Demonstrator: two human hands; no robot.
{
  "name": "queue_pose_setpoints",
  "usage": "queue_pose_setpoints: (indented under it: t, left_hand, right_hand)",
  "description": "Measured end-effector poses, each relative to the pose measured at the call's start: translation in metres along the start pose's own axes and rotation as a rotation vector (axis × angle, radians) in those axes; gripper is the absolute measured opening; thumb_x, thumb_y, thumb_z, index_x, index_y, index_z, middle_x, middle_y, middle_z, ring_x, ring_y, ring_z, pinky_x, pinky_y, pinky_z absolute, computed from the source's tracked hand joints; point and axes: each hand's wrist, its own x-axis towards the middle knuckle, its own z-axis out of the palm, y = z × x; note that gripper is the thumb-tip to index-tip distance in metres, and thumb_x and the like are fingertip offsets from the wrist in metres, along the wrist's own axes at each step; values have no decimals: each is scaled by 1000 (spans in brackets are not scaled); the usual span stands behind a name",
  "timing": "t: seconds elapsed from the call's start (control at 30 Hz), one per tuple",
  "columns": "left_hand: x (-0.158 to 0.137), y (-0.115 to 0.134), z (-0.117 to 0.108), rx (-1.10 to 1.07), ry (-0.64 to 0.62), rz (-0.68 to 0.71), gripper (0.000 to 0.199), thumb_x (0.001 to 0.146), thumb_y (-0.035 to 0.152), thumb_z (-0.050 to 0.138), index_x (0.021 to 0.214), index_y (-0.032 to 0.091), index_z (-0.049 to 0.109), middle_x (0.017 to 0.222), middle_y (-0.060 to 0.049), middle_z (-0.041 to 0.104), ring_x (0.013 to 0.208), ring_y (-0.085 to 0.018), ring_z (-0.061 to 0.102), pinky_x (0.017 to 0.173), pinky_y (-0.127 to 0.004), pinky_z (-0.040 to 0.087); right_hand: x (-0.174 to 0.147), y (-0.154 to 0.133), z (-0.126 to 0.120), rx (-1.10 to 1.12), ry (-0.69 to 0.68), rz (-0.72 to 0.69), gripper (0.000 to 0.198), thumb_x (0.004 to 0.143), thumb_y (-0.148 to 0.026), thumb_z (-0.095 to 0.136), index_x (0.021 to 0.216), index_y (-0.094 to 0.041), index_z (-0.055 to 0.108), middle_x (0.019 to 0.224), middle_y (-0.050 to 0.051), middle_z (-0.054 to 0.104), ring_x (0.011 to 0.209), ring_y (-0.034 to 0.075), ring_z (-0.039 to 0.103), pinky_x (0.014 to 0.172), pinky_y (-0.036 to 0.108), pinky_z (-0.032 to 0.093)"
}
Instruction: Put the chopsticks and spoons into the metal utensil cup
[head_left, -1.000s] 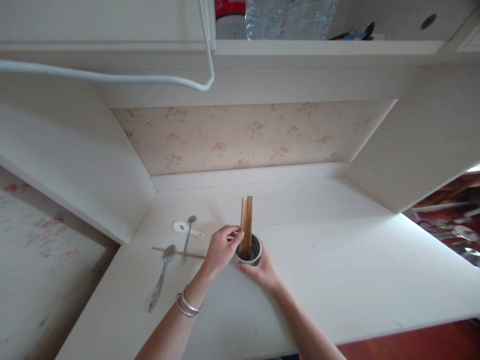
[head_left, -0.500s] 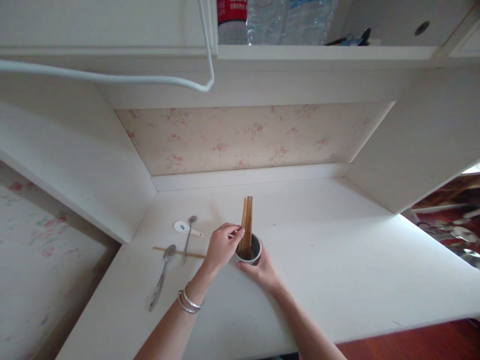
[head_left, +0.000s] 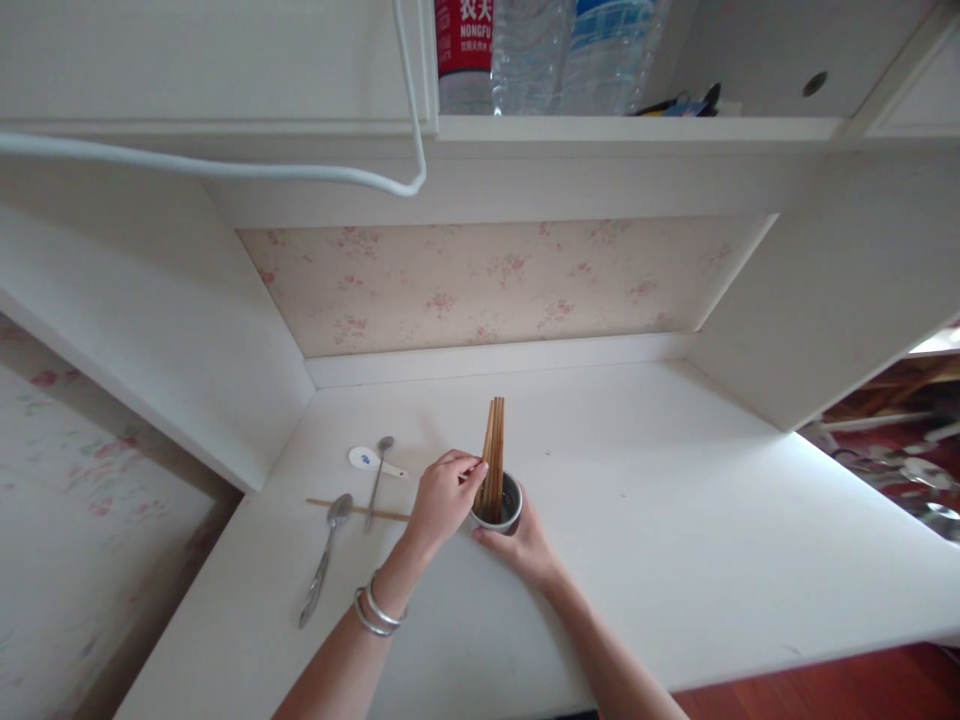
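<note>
Several wooden chopsticks (head_left: 496, 450) stand bunched in a small round cup (head_left: 514, 507) with a pale rim and dark inside. My left hand (head_left: 448, 492) pinches at the left side of the bunch, fingers closed on a chopstick. Around the cup's right and near side wraps my right hand (head_left: 527, 543), gripping it. To the left lie a large metal spoon (head_left: 330, 545), a small long-handled metal spoon (head_left: 379, 480), a white spoon with a blue mark (head_left: 365, 458) and a single chopstick (head_left: 322, 501); my left hand hides part of that area.
The white tabletop (head_left: 675, 520) sits between side panels under a shelf (head_left: 637, 128) holding plastic bottles (head_left: 525, 60). A white cable (head_left: 300, 173) hangs across the upper left. Red flooring (head_left: 825, 685) shows past the front edge.
The view has tilted up slightly, showing more of the bottles. Both hands, the cup and the chopsticks stay in nearly the same place.
</note>
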Motion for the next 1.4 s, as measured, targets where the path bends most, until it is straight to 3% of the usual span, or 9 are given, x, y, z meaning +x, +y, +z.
queue_pose_setpoints:
  t: [0.53,0.7,0.87,0.97,1.07,1.17,1.27,1.33,1.4]
  left_hand:
    - [-1,-3,3,-49,-15,-23,29,90,37,48,87,20,72,90,-5,69,81,-16,64,75,-26,51]
    - [-11,-7,9,-171,2,-103,32,88,42,51,101,19,67,105,-8,66,91,-18,64,77,-28,52]
    - [-40,-17,23,-430,-62,-173,71,75,41,70,136,18,41,138,-13,48,128,-25,45,105,-38,38]
    - [-51,-21,30,-603,-116,-213,97,66,36,79,144,17,25,142,-16,42,130,-26,42,110,-41,32]
    - [-51,-21,33,-690,-118,-175,96,59,29,83,138,17,31,134,-14,51,124,-25,49,108,-40,35]
    - [-47,-19,31,-702,-97,-132,75,63,26,80,128,19,43,123,-9,59,113,-23,56,100,-38,42]
    - [-46,-18,30,-679,-64,-150,72,61,27,81,124,19,46,116,-9,62,105,-23,60,93,-37,47]
    - [-48,-19,31,-655,-64,-151,72,60,30,82,123,18,48,112,-9,64,100,-23,61,89,-36,48]
    - [-50,-19,33,-613,-76,-145,64,63,34,79,119,18,52,107,-8,66,96,-23,62,85,-36,50]
  right_hand:
    - [0,2,0,-12,-7,-14,79,65,-33,80,134,-22,43,132,11,55,122,32,50,102,51,38]
    - [0,-2,1,11,-31,3,77,67,-32,79,134,-22,42,131,11,56,121,31,51,103,51,38]
    - [-1,-1,1,-6,-31,19,72,70,-38,77,132,-22,43,126,12,58,113,30,57,97,49,44]
    - [-1,4,-1,-21,-60,2,74,70,-42,76,132,-21,42,127,14,57,113,31,57,96,48,45]
    - [-1,4,-8,-105,-135,2,74,70,-39,77,132,-20,42,128,15,56,115,32,55,98,50,44]
    - [-5,-9,-17,-209,-159,5,84,70,-28,75,141,-24,30,140,14,45,126,32,46,104,53,38]
    - [-11,-42,-23,-239,-86,-90,83,75,-19,61,146,-29,18,150,8,29,138,29,29,110,54,28]
    - [-12,-71,-17,-338,50,-209,72,76,-15,57,141,-28,29,145,8,37,135,29,32,110,52,29]
    - [-8,-100,2,-486,167,-314,50,77,-14,55,125,-26,46,126,9,53,121,28,48,101,47,40]
